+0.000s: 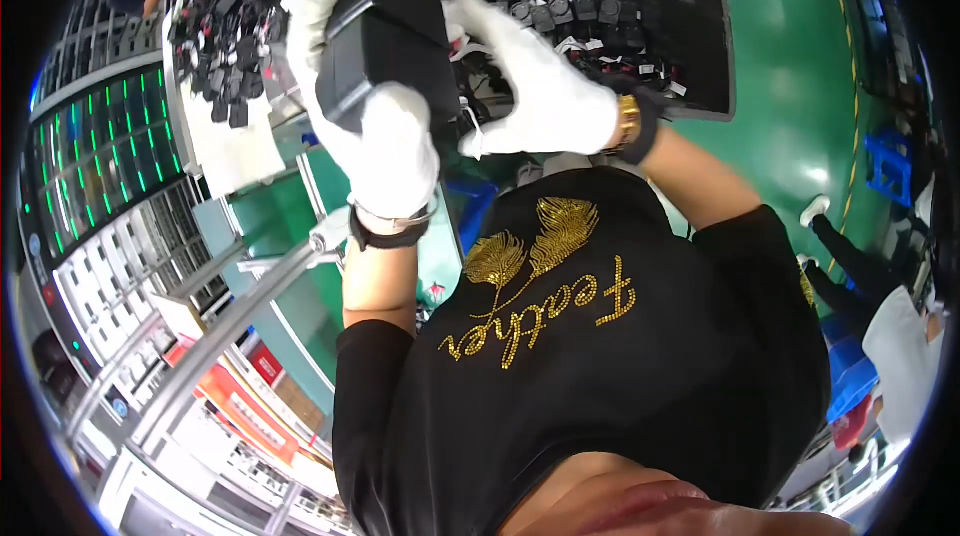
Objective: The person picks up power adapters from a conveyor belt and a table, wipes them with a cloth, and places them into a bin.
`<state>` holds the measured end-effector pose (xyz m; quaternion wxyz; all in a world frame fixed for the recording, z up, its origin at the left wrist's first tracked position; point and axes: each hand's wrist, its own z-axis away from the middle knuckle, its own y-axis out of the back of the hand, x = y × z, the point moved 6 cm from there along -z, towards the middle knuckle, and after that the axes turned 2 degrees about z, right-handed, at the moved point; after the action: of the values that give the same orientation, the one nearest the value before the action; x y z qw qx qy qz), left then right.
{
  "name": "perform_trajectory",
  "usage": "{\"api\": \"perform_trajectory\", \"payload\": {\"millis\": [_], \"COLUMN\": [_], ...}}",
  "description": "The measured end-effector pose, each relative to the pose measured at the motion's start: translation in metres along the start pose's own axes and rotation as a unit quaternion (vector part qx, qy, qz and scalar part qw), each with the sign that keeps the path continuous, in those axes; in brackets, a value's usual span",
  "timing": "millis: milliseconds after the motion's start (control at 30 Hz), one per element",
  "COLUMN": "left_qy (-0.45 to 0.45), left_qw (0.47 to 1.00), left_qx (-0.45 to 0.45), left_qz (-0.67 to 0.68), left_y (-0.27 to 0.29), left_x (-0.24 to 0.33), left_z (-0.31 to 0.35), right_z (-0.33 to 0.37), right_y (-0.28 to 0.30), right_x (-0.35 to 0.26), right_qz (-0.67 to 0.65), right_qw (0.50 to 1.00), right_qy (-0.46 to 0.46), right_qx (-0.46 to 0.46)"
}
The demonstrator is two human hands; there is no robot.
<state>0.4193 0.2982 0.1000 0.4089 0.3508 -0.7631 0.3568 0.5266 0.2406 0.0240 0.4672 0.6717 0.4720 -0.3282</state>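
**Black boxes (388, 61) in your left hand (388, 161), right hand (550, 101) open beside them**

Your left hand is closed around the left and near sides of the black boxes, which look like two, one beyond the other. Your right hand is spread, thumb apart from fingers, just to the right; I cannot tell whether its fingertips touch. The boxes are raised between the table (240, 161) at far left and the bin (728, 46) at far right.

To do this hold well, I would press the boxes evenly together, so that the farther one does not slide. Smooth gloves could slip, so support from your right palm would be wise. Please keep the thin cord (470, 118) out of the grip.

The long axis of the pair runs roughly from near to far, a little tilted. Which face is the front, I cannot tell.
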Motion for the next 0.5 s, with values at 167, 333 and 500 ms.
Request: {"api": "perform_trajectory", "payload": {"millis": [167, 333, 500], "left_qy": [0.125, 0.295, 0.439], "left_qw": [0.982, 0.934, 0.871], "left_qx": [0.091, 0.187, 0.158], "left_qz": [-0.104, -0.07, -0.154], "left_y": [0.009, 0.024, 0.054], "left_x": [-0.083, -0.175, -0.298], "left_z": [-0.022, -0.013, 0.025], "right_z": [0.004, 0.022, 0.057], "right_y": [-0.003, 0.025, 0.034], "right_x": [0.072, 0.143, 0.182], "right_qz": [-0.036, 0.229, 0.226], "right_qw": [0.982, 0.955, 0.933], "right_qy": [-0.089, -0.188, -0.234], "right_qx": [0.162, 0.014, -0.151]}}
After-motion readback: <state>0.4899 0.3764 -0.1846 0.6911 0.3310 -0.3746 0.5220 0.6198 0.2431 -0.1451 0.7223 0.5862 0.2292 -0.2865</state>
